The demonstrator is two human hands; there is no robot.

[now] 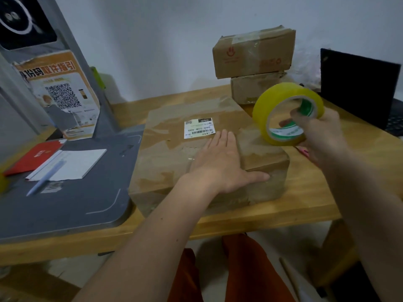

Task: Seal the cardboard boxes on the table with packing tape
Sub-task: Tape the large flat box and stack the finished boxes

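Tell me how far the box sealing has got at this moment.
Done: the big box already carries wrinkled clear tape across its top. In hand: the left hand lies flat on that box, while the right hand holds the yellow tape roll above its far corner. Left: the two stacked boxes behind show some tape; whether they need more is unclear.

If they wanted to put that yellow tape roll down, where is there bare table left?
Bare wood shows on the table to the right of the big box, under the right hand holding the tape roll, and along the front edge. The back right is crowded by stacked boxes; the left by the grey mat.
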